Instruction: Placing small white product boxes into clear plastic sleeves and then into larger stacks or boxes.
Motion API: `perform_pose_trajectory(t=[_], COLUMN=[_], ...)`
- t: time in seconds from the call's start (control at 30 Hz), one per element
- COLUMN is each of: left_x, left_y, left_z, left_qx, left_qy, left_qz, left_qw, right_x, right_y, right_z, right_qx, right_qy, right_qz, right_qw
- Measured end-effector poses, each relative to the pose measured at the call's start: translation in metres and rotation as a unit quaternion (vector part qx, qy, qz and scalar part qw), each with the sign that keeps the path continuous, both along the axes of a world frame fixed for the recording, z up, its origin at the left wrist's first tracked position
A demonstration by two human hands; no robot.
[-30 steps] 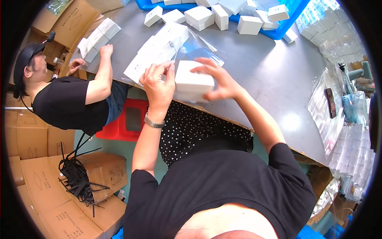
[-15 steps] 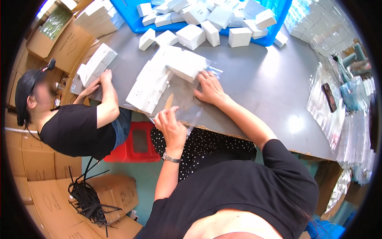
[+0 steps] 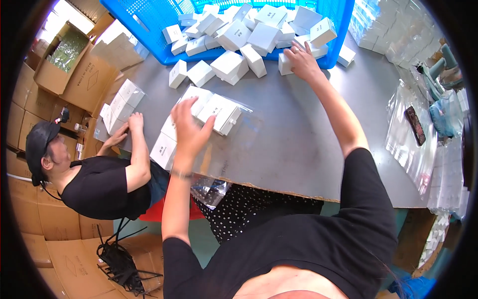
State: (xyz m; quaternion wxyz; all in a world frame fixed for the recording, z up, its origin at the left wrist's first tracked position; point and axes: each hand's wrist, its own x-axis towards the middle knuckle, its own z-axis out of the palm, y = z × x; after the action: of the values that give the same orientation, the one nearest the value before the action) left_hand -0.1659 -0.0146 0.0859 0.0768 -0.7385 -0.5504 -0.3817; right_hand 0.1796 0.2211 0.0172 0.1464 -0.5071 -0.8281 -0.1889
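Right hand (image 3: 302,59) has reached the blue crate (image 3: 149,25) of white boxes (image 3: 264,37) (grip spread, empty).

Black short-sleeved top, dotted black skirt, wristband (image 3: 180,174)

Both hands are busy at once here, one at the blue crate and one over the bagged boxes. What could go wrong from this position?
1. The clear bag hangs over the table edge; it could slide off and take the white boxes inside with it.
2. The right hand reaches into a loose heap of small white boxes spilling from the blue crate; a nudge may topple some.
3. The left hand looks lifted, so nothing seems to pin the bag.
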Motion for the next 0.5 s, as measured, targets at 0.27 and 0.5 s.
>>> perform_pose_trajectory(t=[0.27, 0.5], left_x=[0.055, 0.106], left_y=[0.218, 0.213], left_z=[-0.036, -0.042], left_qx=[-0.079, -0.196], left_qy=[0.108, 0.044], left_qz=[-0.047, -0.196], left_qw=[0.990, 0.960], right_x=[0.042, 0.035], right_y=[-0.252, -0.349], right_z=[-0.022, -0.015], right_qx=[-0.108, -0.121], right_qy=[0.171, 0.288], right_qz=[0.227, -0.059], right_qw=[0.953, 0.948])
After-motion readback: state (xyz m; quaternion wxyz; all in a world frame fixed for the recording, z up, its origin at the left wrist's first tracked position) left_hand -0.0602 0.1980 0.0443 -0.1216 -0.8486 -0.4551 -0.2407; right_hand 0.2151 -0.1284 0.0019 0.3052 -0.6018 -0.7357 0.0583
